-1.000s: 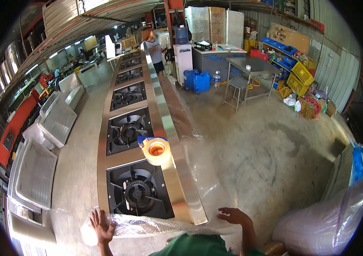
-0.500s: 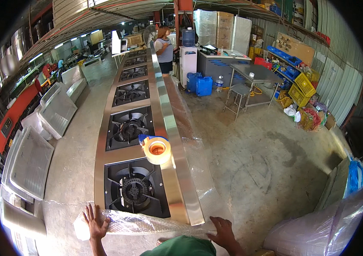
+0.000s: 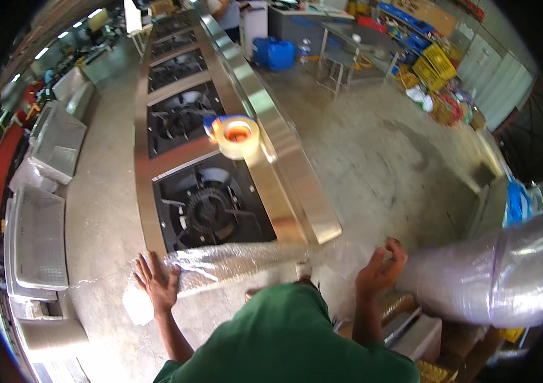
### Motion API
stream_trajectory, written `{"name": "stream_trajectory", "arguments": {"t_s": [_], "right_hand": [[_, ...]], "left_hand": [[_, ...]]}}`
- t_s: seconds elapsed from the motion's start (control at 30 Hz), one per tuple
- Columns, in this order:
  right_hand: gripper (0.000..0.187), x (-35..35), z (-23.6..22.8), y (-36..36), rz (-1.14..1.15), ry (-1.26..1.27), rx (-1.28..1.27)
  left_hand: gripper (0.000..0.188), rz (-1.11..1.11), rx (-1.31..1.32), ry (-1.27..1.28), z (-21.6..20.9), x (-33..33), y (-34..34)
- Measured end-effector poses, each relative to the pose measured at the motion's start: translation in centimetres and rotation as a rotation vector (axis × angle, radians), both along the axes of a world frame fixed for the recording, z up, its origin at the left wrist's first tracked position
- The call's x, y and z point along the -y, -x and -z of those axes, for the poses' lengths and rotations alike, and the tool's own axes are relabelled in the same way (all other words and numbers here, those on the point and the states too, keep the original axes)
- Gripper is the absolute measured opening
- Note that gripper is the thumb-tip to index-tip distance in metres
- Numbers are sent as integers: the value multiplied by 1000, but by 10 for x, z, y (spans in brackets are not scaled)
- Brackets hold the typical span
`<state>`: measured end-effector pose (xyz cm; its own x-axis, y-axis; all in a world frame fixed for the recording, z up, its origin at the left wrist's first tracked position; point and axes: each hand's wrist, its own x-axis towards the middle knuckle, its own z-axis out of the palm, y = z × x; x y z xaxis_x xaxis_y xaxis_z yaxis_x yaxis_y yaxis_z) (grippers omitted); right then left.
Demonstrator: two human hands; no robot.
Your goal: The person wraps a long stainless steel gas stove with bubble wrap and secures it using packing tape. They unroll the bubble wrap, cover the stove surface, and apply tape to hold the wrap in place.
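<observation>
A long stainless-steel gas range (image 3: 271, 220) with several black burners stretches away in front of me. Clear bubble wrap (image 3: 220, 263) hangs across its near end. My left hand (image 3: 158, 284) lies open with spread fingers against the wrap's left part. Beyond the range's near right corner, my right hand (image 3: 380, 273) is raised, its fingers loosely bent and the thumb apart from them. A faint sheet of clear film (image 3: 342, 256) lies between that corner and this hand; no grip on it is visible. On the range top sits a yellowish roll of tape (image 3: 238, 142) with a blue part behind it.
A big roll of plastic wrap (image 3: 476, 274) stands close on my right, above cardboard boxes (image 3: 418, 335). Wrapped metal units (image 3: 40, 236) line the left side. Farther off are a steel table (image 3: 374, 54), blue jugs (image 3: 275, 52), yellow crates (image 3: 434, 67) and another person (image 3: 225, 14).
My view has tipped downward, showing more of my green shirt. The right hand has moved right and up from the range's corner, its fingers now bent. The left hand stays at the wrap.
</observation>
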<state>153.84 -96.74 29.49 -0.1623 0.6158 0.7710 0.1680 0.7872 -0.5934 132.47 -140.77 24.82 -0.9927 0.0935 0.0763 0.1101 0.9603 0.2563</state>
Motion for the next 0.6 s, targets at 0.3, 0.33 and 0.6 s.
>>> {"name": "stream_trajectory", "arguments": {"t_s": [0.3,0.33,0.6], "right_hand": [[48,125,23,51,-778,-182,590],[50,125,39,57,-752,-193,652],[49,131,51,103,-595,-215,630]], "left_hand": [[93,37,-11,25,0,-1,3],[93,43,-19,24,0,-1,5],[97,23,115,-4,-6,0,5]]}}
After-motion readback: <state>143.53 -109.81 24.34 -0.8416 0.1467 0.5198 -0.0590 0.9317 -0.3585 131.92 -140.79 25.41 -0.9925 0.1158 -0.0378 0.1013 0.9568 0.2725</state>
